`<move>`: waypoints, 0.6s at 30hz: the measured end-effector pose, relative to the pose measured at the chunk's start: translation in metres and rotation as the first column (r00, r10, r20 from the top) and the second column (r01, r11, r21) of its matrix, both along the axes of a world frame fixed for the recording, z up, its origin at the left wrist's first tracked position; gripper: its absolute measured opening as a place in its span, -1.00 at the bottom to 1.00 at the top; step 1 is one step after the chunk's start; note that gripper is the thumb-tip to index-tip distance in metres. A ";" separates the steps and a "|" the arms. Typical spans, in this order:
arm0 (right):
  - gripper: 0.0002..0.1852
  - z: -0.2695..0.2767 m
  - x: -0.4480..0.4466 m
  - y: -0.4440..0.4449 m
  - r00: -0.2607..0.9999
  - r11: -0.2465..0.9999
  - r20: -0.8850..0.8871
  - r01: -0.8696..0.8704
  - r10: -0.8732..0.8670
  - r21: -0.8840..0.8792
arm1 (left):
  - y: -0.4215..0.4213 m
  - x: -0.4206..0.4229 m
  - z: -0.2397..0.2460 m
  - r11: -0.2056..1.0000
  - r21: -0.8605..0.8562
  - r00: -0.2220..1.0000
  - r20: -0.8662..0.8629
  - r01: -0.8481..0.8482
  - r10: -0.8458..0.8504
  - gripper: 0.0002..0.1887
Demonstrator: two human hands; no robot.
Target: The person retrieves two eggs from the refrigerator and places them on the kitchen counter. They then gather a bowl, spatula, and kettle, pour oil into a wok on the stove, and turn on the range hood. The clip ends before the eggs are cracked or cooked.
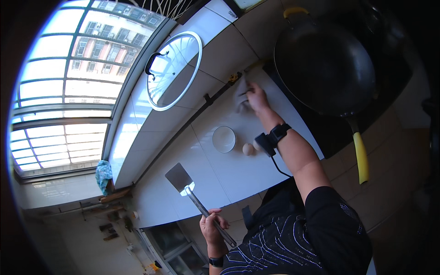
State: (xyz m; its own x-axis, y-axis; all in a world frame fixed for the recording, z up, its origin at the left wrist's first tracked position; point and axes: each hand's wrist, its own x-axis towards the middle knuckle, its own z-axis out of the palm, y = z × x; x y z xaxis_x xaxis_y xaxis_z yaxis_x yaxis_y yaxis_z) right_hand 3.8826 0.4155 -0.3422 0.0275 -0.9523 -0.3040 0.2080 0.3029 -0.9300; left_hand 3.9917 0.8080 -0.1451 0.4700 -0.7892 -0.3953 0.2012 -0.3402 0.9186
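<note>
My right hand (257, 99) reaches across the white countertop (206, 165) and grips a grey cloth (242, 97), which is slightly blurred near the wall. In my left hand (213, 227), close to my body, is the handle of a metal spatula (180, 178); its flat blade points away over the counter. A small round bowl (224, 139) stands between the two hands. Beside it lies an egg (247, 149). A second egg (256, 145) is partly hidden behind the black device on my right wrist.
A large dark wok (323, 75) with a yellow handle (361, 160) sits on the black cooktop (321, 135) at right. A glass lid (200, 58) leans at the tiled ledge. Along the wall runs a dark pipe (192, 118) with a yellow valve (233, 78).
</note>
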 end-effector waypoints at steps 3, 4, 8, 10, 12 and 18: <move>-0.47 -0.035 -0.027 0.001 0.789 0.997 -0.611 0.026 -0.067 -0.076 | 0.002 0.006 -0.002 1.000 0.019 0.998 -0.054 -0.014 0.015 -0.71; -0.45 -0.041 -0.030 0.004 0.718 0.994 -0.694 -0.036 -0.048 -0.106 | 0.002 0.008 -0.002 1.000 0.019 0.998 -0.064 -0.018 0.019 -0.71; -0.41 -0.058 -0.016 0.002 0.440 0.922 -0.891 -0.288 -0.113 -0.259 | 0.006 0.011 -0.012 0.998 0.026 0.993 -0.106 -0.053 0.055 -0.72; -0.39 -0.065 0.005 -0.008 0.405 0.883 -0.904 -0.365 -0.135 -0.296 | 0.009 0.014 -0.018 0.996 0.040 0.992 -0.098 -0.076 0.079 -0.72; -0.39 -0.069 0.035 -0.014 0.381 0.845 -0.923 -0.475 -0.054 -0.246 | 0.014 0.020 -0.022 0.994 0.031 0.987 -0.116 -0.104 0.106 -0.73; -0.53 -0.069 0.044 0.011 0.218 0.500 -0.975 -0.848 0.033 -0.173 | 0.024 0.032 -0.032 0.982 0.020 0.978 -0.086 -0.190 0.191 -0.73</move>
